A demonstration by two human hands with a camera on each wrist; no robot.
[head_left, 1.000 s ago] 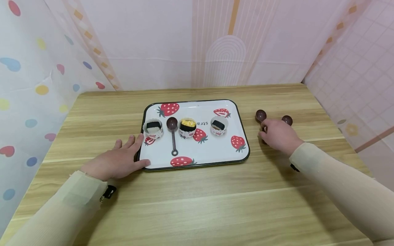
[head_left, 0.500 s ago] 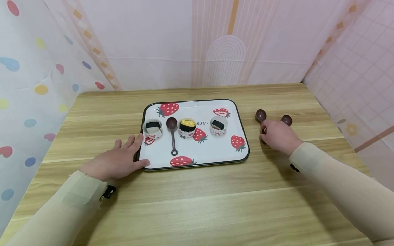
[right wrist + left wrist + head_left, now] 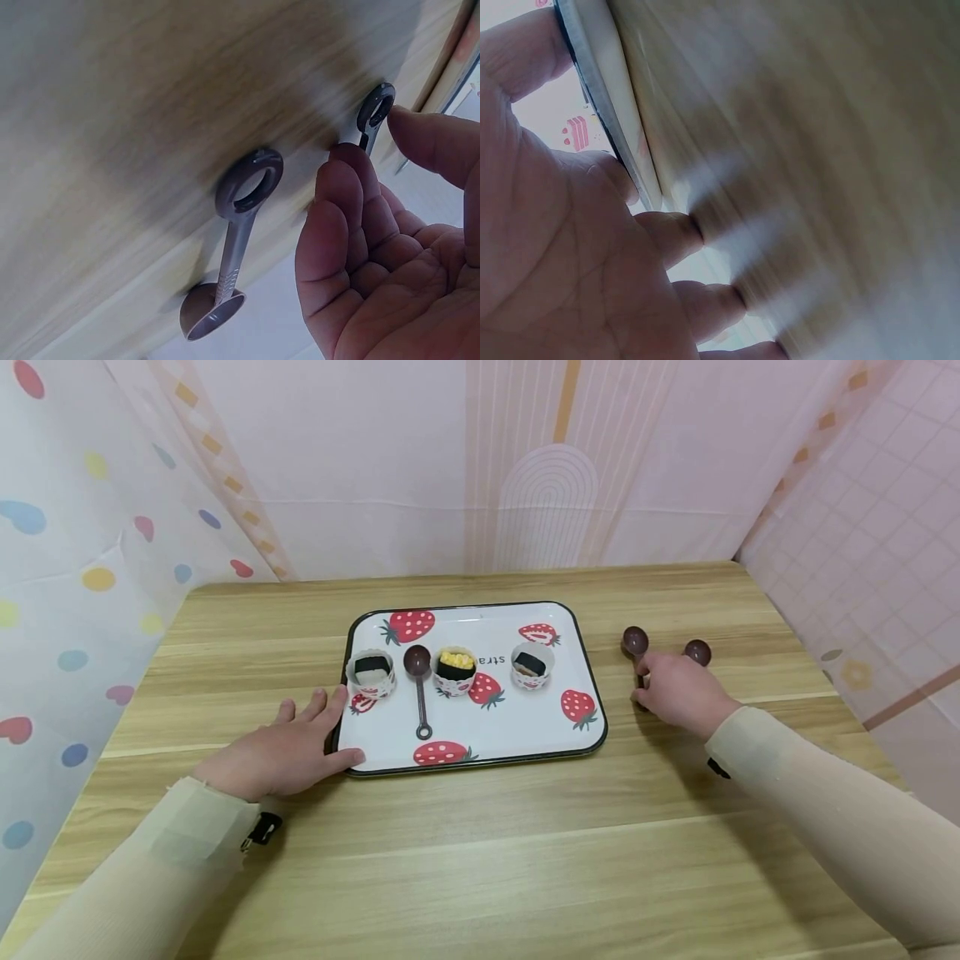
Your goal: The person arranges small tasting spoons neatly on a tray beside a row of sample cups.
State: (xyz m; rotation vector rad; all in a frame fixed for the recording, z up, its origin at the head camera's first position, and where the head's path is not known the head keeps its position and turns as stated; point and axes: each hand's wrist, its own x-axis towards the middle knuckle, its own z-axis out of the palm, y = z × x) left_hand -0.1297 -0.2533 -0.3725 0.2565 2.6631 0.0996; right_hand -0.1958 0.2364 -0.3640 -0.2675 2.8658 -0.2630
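Note:
My left hand (image 3: pixel 277 760) spreads at the near left corner of a white strawberry-print tray (image 3: pixel 510 727); its thumb lies over the rim and the fingers reach along the side. A dark brown measuring spoon (image 3: pixel 635 641) lies on the table to the right of the tray. Thumb and curled fingers of my right hand (image 3: pixel 684 692) pinch its handle near the ring end (image 3: pixel 376 107). A second brown measuring spoon (image 3: pixel 698 652) is beside it, its handle hidden by my hand in the head view but shown in the right wrist view.
On the tray, a third brown measuring spoon (image 3: pixel 417 662) lies between a paper cup (image 3: pixel 371 674) with a black-banded white piece and a cup (image 3: pixel 454 672) with a yellow-topped piece. Another paper cup (image 3: pixel 532 667) stands farther right. Patterned curtains (image 3: pixel 375 460) border the wooden table (image 3: pixel 480 860).
My right thumb and fingers have closed slightly on the spoon's handle. The left hand, tray and cups stay in place.

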